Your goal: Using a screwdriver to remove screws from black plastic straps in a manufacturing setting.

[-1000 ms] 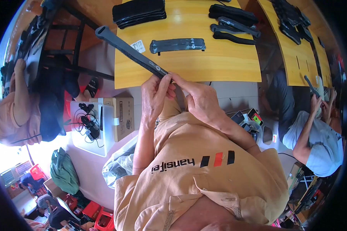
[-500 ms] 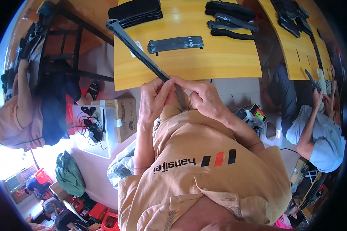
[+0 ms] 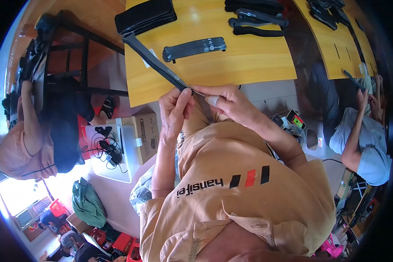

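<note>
The long dark strap (image 3: 155, 63) is lying with its long axis running diagonally, from its far end beside the stack of black pieces (image 3: 146, 15) on the yellow table (image 3: 257, 65) down and to the right toward the person's chest, so its near end is sitting right at the fingers of both hands. The left hand (image 3: 174, 109) is pinching this near end with thumb and fingers closed together on it, and the right hand (image 3: 231, 102) is meeting it from the right side, fingers also closed on the tip (one fingertip is wearing a pale cover); another grey strap (image 3: 194, 47) is lying flat on the table, apart from the hands
</note>
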Action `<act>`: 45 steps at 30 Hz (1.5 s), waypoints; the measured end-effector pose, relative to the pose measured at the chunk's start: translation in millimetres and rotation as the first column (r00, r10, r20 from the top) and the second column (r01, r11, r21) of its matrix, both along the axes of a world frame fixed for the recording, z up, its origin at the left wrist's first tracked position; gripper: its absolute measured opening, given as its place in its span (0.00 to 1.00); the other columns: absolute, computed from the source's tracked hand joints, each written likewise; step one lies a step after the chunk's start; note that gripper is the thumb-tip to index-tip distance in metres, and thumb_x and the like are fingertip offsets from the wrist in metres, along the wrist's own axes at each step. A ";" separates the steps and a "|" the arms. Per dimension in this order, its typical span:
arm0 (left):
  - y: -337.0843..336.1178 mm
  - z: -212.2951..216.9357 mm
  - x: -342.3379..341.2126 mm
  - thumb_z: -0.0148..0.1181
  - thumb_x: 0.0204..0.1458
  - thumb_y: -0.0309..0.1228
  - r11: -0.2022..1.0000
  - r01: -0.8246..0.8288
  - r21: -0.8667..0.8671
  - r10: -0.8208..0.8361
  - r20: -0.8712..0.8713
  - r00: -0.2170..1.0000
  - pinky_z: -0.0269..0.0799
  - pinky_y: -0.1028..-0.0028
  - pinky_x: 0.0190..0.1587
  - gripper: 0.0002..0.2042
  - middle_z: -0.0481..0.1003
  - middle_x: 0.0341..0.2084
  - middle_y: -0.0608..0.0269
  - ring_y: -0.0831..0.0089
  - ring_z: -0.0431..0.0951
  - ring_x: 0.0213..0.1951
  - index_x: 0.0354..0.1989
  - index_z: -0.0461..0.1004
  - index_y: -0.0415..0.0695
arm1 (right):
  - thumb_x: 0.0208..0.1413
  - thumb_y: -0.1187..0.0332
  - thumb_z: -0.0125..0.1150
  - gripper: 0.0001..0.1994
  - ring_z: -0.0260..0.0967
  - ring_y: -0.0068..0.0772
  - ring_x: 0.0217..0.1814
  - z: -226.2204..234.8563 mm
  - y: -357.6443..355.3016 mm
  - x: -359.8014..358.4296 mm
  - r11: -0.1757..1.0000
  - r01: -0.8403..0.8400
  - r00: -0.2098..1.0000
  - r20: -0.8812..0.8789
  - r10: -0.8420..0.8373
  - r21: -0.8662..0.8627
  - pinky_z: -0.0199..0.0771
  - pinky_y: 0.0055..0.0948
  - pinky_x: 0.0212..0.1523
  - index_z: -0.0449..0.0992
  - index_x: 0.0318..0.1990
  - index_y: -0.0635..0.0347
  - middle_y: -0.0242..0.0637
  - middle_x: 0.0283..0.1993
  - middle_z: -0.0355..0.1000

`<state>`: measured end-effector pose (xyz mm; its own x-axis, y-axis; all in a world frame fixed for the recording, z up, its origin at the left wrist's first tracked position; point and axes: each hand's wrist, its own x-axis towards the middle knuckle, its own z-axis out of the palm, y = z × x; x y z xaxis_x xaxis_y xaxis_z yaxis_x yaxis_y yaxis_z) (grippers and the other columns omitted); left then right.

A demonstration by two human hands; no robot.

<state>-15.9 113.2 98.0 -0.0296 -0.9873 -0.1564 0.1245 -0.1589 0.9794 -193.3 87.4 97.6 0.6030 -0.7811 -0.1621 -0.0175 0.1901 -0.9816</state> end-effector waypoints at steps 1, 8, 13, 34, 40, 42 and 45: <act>-0.8 0.1 -1.0 0.50 0.55 0.35 1.000 -0.020 -0.014 0.020 0.030 0.999 0.54 0.85 0.13 0.14 0.66 0.11 0.70 0.86 0.62 0.13 0.20 0.69 0.39 | 0.46 0.85 0.38 0.26 0.64 0.18 0.23 -1.2 2.3 4.9 1.000 0.001 1.000 0.001 -0.001 0.000 0.65 0.16 0.24 0.64 0.56 0.61 0.35 0.36 0.72; -0.6 3.9 -6.4 0.50 0.54 0.33 0.998 -0.056 -0.010 0.057 0.129 0.990 0.53 0.85 0.14 0.14 0.65 0.11 0.70 0.87 0.61 0.13 0.19 0.68 0.40 | 0.41 0.89 0.37 0.29 0.67 0.32 0.49 6.1 13.6 10.6 0.878 0.062 0.949 -0.246 -0.200 -0.475 0.66 0.27 0.49 0.64 0.55 0.62 0.40 0.50 0.69; -0.3 16.3 -3.4 0.51 0.53 0.32 0.997 -0.041 -0.066 0.048 0.116 0.992 0.52 0.84 0.13 0.13 0.64 0.11 0.70 0.85 0.60 0.12 0.18 0.67 0.40 | 0.47 0.85 0.39 0.26 0.64 0.18 0.27 0.4 10.3 9.8 0.995 0.089 0.983 0.156 -0.096 0.053 0.66 0.14 0.26 0.64 0.56 0.60 0.34 0.34 0.70; 21.1 28.9 1.7 0.51 0.48 0.30 0.959 0.221 0.178 -0.234 0.055 0.971 0.51 0.83 0.13 0.13 0.63 0.07 0.70 0.85 0.59 0.10 0.13 0.68 0.39 | 0.45 0.73 0.58 0.05 0.54 0.27 0.20 23.5 1.6 -7.7 0.877 -0.186 0.982 -0.068 0.175 -0.443 0.55 0.27 0.23 0.69 0.27 0.65 0.38 0.17 0.57; 30.7 19.0 2.9 0.51 0.47 0.29 0.910 0.325 0.257 -0.247 -0.294 0.924 0.50 0.83 0.12 0.13 0.64 0.07 0.70 0.85 0.59 0.09 0.12 0.67 0.40 | 0.47 0.72 0.54 0.06 0.52 0.18 0.14 11.1 13.2 -6.3 0.971 -0.234 0.951 0.199 0.239 -0.047 0.50 0.19 0.17 0.69 0.24 0.64 0.32 0.13 0.59; 32.9 20.5 -1.2 0.52 0.47 0.28 0.910 0.318 0.265 -0.223 -0.334 0.916 0.50 0.83 0.12 0.13 0.63 0.07 0.70 0.86 0.57 0.09 0.11 0.66 0.41 | 0.48 0.70 0.53 0.07 0.51 0.16 0.12 12.0 15.5 -6.3 0.947 -0.231 0.929 0.341 0.146 0.223 0.48 0.16 0.14 0.68 0.22 0.62 0.30 0.13 0.60; 35.6 25.2 -2.5 0.50 0.45 0.28 0.913 0.302 0.274 -0.158 -0.443 0.882 0.47 0.84 0.10 0.12 0.58 0.06 0.71 0.85 0.55 0.08 0.12 0.62 0.40 | 0.50 0.66 0.52 0.11 0.42 0.12 0.05 8.9 16.4 -11.8 0.671 -0.307 0.859 0.500 -0.110 0.675 0.41 0.15 0.05 0.66 0.18 0.55 0.24 0.10 0.55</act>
<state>-18.4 148.8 123.2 -0.3804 -0.8380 -0.3913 0.4157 -0.5328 0.7371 -205.1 103.9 106.5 0.8242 -0.4717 -0.3133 0.3287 0.8491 -0.4136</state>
